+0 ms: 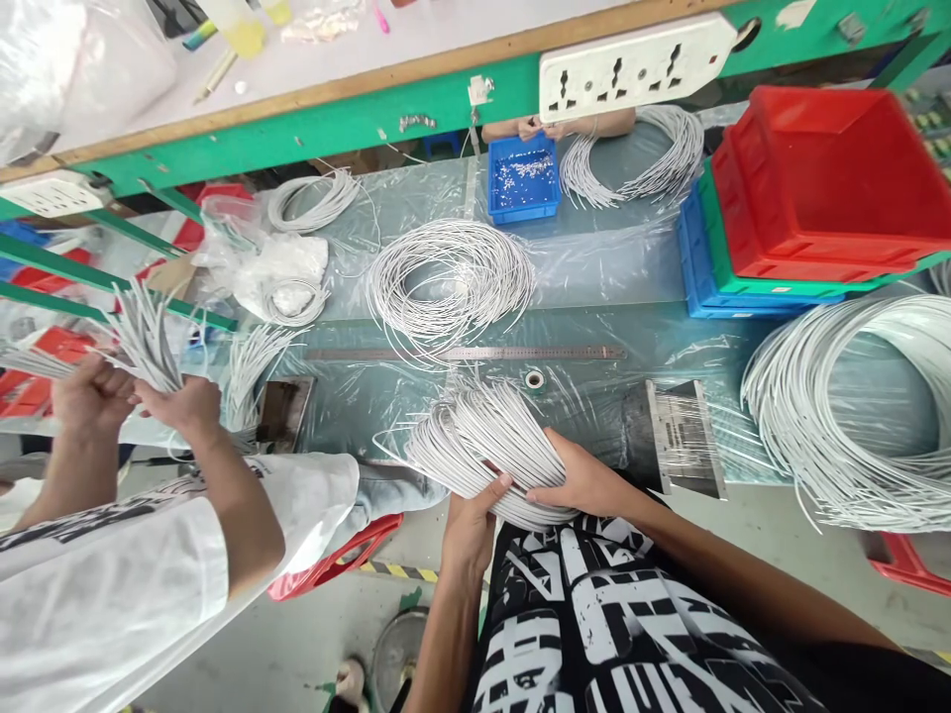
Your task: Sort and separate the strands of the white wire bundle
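A thick bundle of pale grey cables (pixel 482 436) rests at the table's near edge, close to my body. My left hand (pixel 475 520) grips it from below, thumb over the front. From the right, my right hand (pixel 576 475) is wrapped round the same bundle, with part of its fingers hidden behind the strands. Just beyond the bundle lie a small roll of tape (pixel 534 380) and a long steel ruler (pixel 550 353). Farther back is a loose coil of similar cables (pixel 450 282).
Left of me, a co-worker's hands (pixel 178 406) hold cables. Stacked red, green and blue crates (pixel 824 188) stand at right, near a large cable coil (pixel 765 396) and a metal fixture (pixel 685 436). A blue tray (pixel 522 206) of small parts sits below a power strip (pixel 639 67).
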`<state>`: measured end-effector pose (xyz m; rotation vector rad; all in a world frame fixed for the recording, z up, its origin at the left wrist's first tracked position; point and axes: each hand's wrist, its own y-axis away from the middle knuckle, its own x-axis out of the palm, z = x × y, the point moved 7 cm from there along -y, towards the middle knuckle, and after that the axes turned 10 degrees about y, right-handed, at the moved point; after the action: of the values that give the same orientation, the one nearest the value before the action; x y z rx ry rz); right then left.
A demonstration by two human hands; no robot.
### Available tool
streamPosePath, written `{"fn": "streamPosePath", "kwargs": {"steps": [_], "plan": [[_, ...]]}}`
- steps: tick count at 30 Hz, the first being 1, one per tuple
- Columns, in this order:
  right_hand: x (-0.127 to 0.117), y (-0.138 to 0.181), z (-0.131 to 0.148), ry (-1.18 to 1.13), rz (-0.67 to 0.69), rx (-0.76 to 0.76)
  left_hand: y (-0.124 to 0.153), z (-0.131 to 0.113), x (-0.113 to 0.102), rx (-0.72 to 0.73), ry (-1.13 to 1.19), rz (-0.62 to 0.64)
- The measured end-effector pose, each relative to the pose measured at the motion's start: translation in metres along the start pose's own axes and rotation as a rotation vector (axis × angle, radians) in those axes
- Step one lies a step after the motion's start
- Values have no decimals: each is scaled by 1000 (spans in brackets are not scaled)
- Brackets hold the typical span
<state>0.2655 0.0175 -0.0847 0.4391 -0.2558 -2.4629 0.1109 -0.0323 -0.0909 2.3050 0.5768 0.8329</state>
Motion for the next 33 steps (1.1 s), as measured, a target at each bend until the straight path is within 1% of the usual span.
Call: {"fn": "streamPosePath", "kwargs": {"steps": [5, 9, 12, 17, 21, 30, 33], "plan": [[3, -3, -3, -88, 30, -40, 0, 2, 0, 17, -16, 40], [7, -5, -4, -177, 46, -74, 2, 2, 3, 35, -12, 46], [6, -4, -5, -222, 27, -90, 3, 2, 5, 41, 1, 41], [2, -1, -6, -177, -25, -62, 3, 4, 4, 28, 21, 0], [1, 0, -4, -108, -42, -43, 2, 5, 5, 34, 22, 19], [-3, 1, -6, -93, -76, -22, 2, 4, 8, 21, -31, 72], [-3, 1, -4, -82, -33, -32, 3, 3, 9, 12, -30, 92]]}}
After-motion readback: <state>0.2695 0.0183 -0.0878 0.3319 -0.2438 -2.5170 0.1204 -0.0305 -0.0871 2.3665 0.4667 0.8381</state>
